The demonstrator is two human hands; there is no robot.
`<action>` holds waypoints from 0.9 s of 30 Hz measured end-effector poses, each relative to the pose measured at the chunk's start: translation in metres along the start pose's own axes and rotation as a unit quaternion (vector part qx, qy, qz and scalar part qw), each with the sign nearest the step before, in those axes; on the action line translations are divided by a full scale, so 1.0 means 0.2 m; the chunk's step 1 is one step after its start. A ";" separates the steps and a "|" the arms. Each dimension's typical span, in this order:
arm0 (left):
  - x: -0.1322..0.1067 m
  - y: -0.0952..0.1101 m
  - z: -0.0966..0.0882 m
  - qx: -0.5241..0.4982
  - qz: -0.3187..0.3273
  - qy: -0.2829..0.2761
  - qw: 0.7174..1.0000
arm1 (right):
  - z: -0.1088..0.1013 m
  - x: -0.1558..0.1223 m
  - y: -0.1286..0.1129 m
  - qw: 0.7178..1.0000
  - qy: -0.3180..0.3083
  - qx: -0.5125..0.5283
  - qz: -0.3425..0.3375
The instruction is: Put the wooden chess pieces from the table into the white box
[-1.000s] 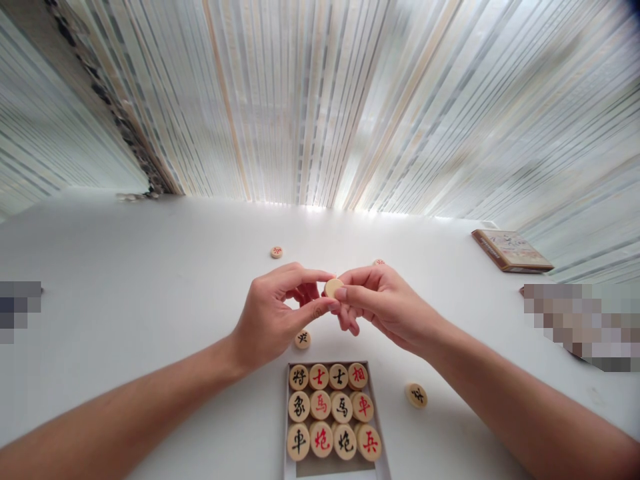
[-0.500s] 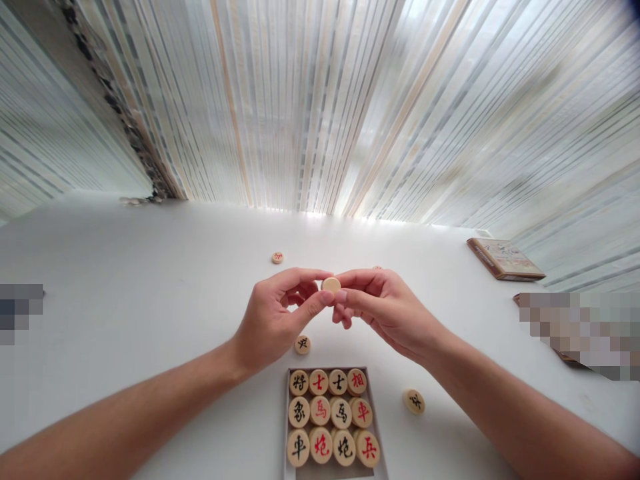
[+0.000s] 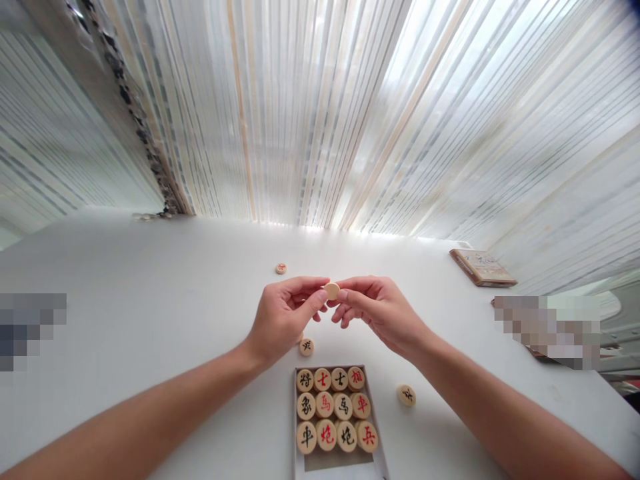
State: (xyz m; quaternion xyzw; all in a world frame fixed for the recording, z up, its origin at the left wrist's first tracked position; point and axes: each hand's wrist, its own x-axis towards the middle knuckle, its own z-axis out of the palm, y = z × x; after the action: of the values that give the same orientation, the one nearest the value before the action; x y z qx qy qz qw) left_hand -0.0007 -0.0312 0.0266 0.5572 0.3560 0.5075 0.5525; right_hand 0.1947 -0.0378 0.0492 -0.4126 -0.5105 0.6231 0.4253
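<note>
Between my two hands is a round wooden Chinese chess piece (image 3: 332, 291), its blank side towards me. My left hand (image 3: 287, 310) pinches its left edge with thumb and fingertips. From the other side my right hand (image 3: 380, 303) grips its right edge. Below, an open box (image 3: 379, 440) holds several chess pieces in rows, marked in red and black characters. One black-marked piece (image 3: 307, 347) lies just beyond the box, with another partly hidden by my left hand. Right of the box is a second black-marked piece (image 3: 407, 395).
A red-marked piece (image 3: 281, 269) lies farther back on the white table (image 3: 200, 307). At the back right is a flat brown-edged box (image 3: 483, 267), with a blurred-out item nearer me. Striped curtains (image 3: 310, 120) hang along the table's far edge.
My view has shifted slightly, so the table things sit a little differently. Both hands keep hold of the piece, which is tilted a bit flatter.
</note>
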 end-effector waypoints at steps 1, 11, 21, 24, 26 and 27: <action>0.00 0.00 0.00 -0.001 -0.003 -0.003 1.000 | 0.01 0.00 0.00 1.000 0.003 0.006 0.003; 0.03 -0.01 -0.01 -0.002 0.058 -0.025 0.998 | 0.01 -0.03 -0.03 0.998 0.020 -0.030 -0.043; -0.02 0.05 -0.02 0.043 0.093 -0.069 0.992 | 0.02 -0.15 -0.10 0.973 0.021 -0.176 -0.150; -0.03 0.10 -0.01 0.045 0.090 -0.070 0.992 | 0.01 -0.20 -0.14 0.956 0.031 -0.227 -0.182; -0.03 0.15 -0.01 0.059 0.088 -0.067 0.992 | 0.00 -0.24 -0.17 0.950 0.033 -0.247 -0.189; -0.03 0.17 -0.02 0.068 0.082 -0.069 0.992 | 0.00 -0.26 -0.18 0.948 0.035 -0.255 -0.188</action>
State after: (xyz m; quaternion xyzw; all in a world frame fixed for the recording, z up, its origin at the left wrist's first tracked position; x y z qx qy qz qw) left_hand -0.0115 -0.0399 0.0575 0.6548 0.3038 0.4856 0.4930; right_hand 0.2140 -0.0836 0.0891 -0.4251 -0.7053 0.3659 0.4335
